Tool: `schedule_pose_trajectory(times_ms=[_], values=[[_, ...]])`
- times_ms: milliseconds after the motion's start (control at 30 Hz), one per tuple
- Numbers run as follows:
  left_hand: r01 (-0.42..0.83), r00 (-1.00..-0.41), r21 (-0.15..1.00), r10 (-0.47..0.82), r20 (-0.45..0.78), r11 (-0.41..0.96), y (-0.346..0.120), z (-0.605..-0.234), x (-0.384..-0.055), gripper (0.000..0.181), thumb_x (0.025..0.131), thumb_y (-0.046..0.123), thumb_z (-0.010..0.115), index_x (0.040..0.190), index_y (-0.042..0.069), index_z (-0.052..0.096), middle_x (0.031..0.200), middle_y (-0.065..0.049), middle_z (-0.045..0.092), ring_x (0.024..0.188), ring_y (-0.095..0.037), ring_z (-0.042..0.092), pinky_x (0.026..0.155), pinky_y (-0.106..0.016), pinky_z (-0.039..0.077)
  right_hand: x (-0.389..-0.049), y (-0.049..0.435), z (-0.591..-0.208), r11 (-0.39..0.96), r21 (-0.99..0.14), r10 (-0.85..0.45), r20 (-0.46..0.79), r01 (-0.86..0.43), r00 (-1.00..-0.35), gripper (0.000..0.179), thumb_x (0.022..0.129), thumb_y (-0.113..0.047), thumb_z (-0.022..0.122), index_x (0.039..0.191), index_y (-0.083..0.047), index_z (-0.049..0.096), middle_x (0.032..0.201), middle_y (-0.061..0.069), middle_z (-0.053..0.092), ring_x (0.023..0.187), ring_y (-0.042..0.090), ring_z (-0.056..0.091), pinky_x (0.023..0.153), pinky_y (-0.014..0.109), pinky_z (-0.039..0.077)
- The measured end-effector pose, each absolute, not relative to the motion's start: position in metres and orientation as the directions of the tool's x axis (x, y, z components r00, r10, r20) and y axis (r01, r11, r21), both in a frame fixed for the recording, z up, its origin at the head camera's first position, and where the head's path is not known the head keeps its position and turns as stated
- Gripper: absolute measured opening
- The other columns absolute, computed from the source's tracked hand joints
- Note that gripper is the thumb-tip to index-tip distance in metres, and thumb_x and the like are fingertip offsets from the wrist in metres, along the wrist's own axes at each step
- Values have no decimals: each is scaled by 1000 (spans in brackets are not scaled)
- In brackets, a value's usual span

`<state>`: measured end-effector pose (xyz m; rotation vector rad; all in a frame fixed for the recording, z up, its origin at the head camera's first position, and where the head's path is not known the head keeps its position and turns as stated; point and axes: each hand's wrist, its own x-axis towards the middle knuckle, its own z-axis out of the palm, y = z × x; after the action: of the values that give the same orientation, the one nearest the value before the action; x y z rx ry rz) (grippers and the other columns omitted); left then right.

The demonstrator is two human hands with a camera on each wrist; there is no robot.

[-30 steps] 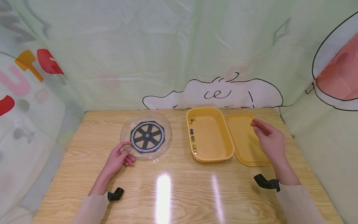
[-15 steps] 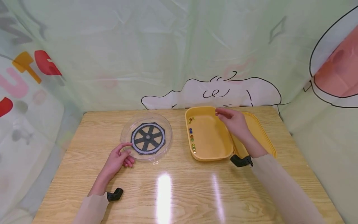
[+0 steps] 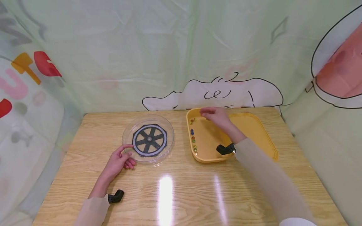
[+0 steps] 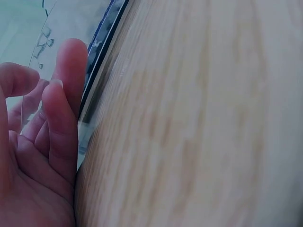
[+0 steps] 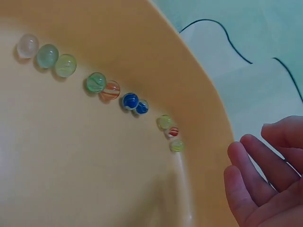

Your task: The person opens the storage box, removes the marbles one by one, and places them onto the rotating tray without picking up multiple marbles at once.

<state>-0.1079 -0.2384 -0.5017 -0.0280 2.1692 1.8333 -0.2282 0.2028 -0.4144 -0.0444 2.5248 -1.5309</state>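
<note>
Fingers (image 5: 239,189) of the right hand (image 3: 217,116) are slightly bent and close to one another, with nothing visible in their hold. Along the left wall inside one yellow tub (image 3: 204,138) lie ten marbles (image 5: 96,82): three clear to greenish at the near end, then one green and one orange, two blue, and at the far end two yellowish and one red-streaked. One yellow lid (image 3: 251,125) lies to the right; one clear round dish (image 3: 128,131) with one black spoked wheel (image 3: 149,139) stands to the left, all on a wooden table (image 3: 135,191).

The right forearm (image 3: 266,172) slants across the lid, its hand above the tub's far part. The left hand (image 3: 120,158) is at the dish's near-left rim, forefinger stretched over the edge, other fingers loosely bent; whether they touch it, I cannot tell.
</note>
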Motion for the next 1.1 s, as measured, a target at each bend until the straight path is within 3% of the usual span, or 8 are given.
schedule_pose_trajectory(times_ms=[667,1100], values=[[-191,-956,969,196,-220,159,-238,-503,-110,37,104,12,52,140,4,47,74,-18,70,56,-21,67,53,-26,53,-252,183,-454,607,-793,-218,-218,43,-951,36,96,-2,61,132,-3,63,128,15,65,104,27,61,86,35,52],[-197,-956,965,184,-228,175,-238,-503,-110,37,105,14,52,140,5,47,74,-18,70,56,-23,67,53,-26,52,-254,178,-465,682,-731,-223,-192,-12,-956,33,94,-6,64,126,-4,68,120,13,68,105,27,60,97,41,47]])
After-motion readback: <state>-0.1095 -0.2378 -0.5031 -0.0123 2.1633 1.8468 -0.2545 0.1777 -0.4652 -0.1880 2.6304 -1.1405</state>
